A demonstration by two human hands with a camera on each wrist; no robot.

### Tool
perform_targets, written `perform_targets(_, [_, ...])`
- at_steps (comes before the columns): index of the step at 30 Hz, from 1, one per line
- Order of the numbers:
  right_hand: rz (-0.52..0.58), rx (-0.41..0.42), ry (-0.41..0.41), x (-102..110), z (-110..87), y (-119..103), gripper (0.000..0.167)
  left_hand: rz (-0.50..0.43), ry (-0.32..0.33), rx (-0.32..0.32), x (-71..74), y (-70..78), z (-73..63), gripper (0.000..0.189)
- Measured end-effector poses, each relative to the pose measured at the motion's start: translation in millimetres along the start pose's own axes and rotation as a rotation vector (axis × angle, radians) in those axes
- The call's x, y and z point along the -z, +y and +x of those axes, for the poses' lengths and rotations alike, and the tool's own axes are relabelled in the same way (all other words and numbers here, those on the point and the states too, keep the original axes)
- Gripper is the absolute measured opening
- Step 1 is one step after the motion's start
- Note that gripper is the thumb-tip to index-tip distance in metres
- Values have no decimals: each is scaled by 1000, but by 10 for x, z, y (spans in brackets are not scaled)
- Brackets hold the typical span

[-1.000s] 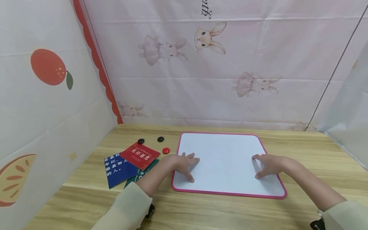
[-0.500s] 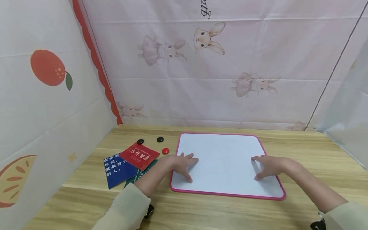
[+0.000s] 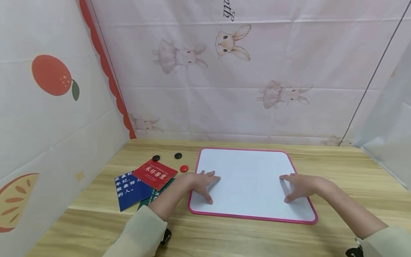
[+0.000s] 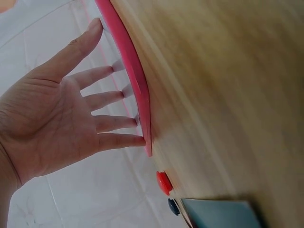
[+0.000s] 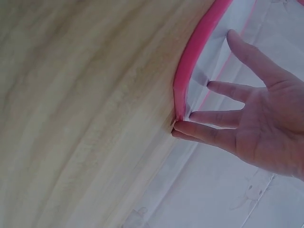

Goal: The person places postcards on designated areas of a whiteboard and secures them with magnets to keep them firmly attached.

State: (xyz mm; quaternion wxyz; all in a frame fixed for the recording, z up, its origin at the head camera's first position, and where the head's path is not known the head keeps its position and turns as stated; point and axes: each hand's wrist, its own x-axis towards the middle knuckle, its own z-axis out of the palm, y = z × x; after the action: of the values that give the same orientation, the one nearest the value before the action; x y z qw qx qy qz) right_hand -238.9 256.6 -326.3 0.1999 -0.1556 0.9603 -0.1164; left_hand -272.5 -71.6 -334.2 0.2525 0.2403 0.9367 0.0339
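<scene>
A whiteboard (image 3: 250, 182) with a pink frame lies flat on the wooden table. On its left part rests my left hand (image 3: 203, 184), fingers spread and fairly straight, fingertips down on the white surface. My right hand (image 3: 300, 186) is spread the same way at the board's right side. The left wrist view shows the left palm (image 4: 52, 118) with its fingertips along the pink edge. In the right wrist view, the right hand's (image 5: 266, 114) thumb and some fingertips touch the white surface, while the lowest fingers reach the pink frame (image 5: 185, 71). Neither hand grips anything.
Left of the board lie a red card (image 3: 155, 175), a blue card (image 3: 133, 191) and a partly covered green card (image 3: 146, 201). Near them are two black magnets (image 3: 178, 156) and a red magnet (image 3: 184, 168). Printed curtains (image 3: 192, 107) stand behind and beside the table (image 3: 224, 235).
The whole head view has shifted very slightly, so the things sit a little further left. Both hands keep their places on the whiteboard.
</scene>
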Motion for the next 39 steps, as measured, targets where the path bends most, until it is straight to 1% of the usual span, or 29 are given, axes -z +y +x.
perform_targets(2, [16, 11, -1, 8, -3, -8, 78, 1, -1, -2, 0, 3, -2, 82])
perform_targets(6, [89, 40, 2, 40, -1, -21, 73, 11, 1, 2, 6, 20, -3, 82])
perform_targets(12, [176, 107, 59, 74, 25, 2, 72, 1, 7, 10, 3, 28, -11, 82])
perform_targets(14, [194, 135, 85, 77, 30, 44, 70, -5, 7, 10, 0, 31, -11, 82])
perform_targets(16, [225, 146, 112, 79, 28, 91, 67, -3, 7, 9, -1, 33, -13, 82])
perform_targets(19, [259, 190, 171, 79, 24, 181, 62, -1, 7, 7, -1, 28, -19, 82])
perform_targets(23, [302, 218, 232, 49, 26, 321, 59, -6, 9, 4, 1, 17, -32, 82])
perform_targets(25, [308, 212, 247, 12, 33, 398, 61, -11, 9, 3, 3, 14, -38, 82])
perform_targets(29, [267, 211, 251, -87, 49, 546, 70, -8, 6, -1, 9, 13, -37, 82])
perform_targets(33, [248, 217, 213, -146, 36, 644, 76, -27, 22, -23, 18, -17, -29, 80])
perform_targets(35, [252, 222, 189, -154, 29, 670, 77, -60, 51, -39, 28, -50, -39, 78])
perform_targets(39, [255, 225, 158, -157, 38, 693, 81, -173, 138, -51, 58, -139, -101, 72])
